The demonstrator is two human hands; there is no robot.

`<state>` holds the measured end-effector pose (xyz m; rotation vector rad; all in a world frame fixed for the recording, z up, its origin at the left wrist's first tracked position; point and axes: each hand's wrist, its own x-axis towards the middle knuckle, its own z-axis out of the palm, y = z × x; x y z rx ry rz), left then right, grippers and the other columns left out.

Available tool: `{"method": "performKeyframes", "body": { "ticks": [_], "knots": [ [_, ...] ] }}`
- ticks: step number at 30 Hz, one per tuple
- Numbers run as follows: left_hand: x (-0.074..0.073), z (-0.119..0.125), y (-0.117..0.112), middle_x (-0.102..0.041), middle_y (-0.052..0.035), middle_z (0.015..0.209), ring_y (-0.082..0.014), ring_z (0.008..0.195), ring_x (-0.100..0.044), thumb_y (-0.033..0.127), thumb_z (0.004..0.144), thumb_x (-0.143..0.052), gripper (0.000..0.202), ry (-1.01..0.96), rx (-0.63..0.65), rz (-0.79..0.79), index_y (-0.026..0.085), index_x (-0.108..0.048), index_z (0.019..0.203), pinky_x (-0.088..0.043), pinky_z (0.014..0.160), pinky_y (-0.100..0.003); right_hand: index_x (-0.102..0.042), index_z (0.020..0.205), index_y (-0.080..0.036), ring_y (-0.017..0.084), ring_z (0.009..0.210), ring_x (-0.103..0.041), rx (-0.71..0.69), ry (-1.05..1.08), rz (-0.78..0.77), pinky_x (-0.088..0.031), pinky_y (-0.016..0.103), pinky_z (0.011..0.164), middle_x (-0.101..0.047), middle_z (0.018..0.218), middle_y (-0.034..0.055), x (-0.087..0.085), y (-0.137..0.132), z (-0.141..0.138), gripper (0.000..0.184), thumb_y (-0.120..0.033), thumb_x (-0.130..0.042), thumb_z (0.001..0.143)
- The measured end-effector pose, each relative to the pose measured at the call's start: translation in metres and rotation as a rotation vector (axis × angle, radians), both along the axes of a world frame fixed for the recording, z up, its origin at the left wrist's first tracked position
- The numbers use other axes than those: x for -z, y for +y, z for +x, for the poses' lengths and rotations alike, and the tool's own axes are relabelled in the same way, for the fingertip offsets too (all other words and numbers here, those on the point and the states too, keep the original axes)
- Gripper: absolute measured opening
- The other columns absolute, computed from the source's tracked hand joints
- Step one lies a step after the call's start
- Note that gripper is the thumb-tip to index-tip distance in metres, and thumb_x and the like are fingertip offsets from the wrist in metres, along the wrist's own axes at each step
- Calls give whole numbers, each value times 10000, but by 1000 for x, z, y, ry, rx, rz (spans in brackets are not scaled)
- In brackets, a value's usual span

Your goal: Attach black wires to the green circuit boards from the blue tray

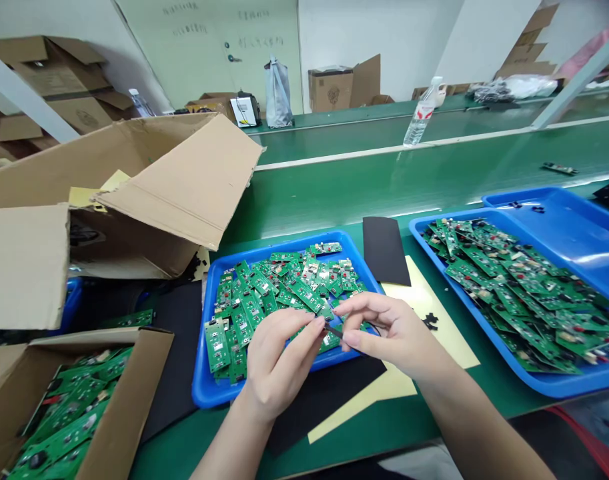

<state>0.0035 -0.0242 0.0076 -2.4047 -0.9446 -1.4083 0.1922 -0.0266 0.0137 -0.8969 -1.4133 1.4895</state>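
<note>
My left hand [283,357] pinches one end of a small dark strip [333,330] between thumb and fingertips. The fingers of my right hand [391,328] close on its other end. The strip is too small to identify and partly covered by fingers. Both hands are over the front right part of a blue tray [200,363] heaped with green circuit boards [253,307]. To the right of my right hand, several small black pieces [430,321] lie on a pale yellow sheet [457,347].
A second blue tray [539,385] of circuit boards stands right, with another blue tray [574,220] behind. Left are an open carton [184,180] and a smaller box [147,380] of boards. A black sheet [385,250] lies behind; a water bottle [421,113] stands farther back.
</note>
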Motion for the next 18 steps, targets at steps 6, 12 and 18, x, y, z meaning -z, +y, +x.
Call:
{"method": "performKeyframes", "body": {
  "ticks": [6, 12, 18],
  "knots": [
    [4, 1, 3, -657, -75, 914, -163, 847, -633, 24, 722, -687, 355, -19, 77, -64, 127, -606, 1051, -542, 713, -282, -625, 937, -265, 121, 716, -652, 200, -169, 422, -252, 501, 1111, -699, 798, -45, 0, -7, 0, 182, -142, -632, 803],
    [3, 2, 4, -660, -60, 891, -154, 815, -638, 85, 749, -687, 330, -78, 59, -119, 135, -590, 1060, -543, 689, -262, -615, 922, -242, 127, 706, -644, 194, -240, 432, -264, 509, 1107, -681, 764, -40, 1, -6, -4, 134, -165, -607, 812],
    [2, 2, 2, -664, -60, 901, -159, 801, -642, 133, 760, -688, 342, -112, 50, -154, 162, -588, 1086, -545, 677, -263, -579, 922, -223, 142, 720, -634, 107, -171, 211, -449, 414, 966, -654, 714, -21, -1, -6, -7, 105, -195, -582, 820]
  ]
}}
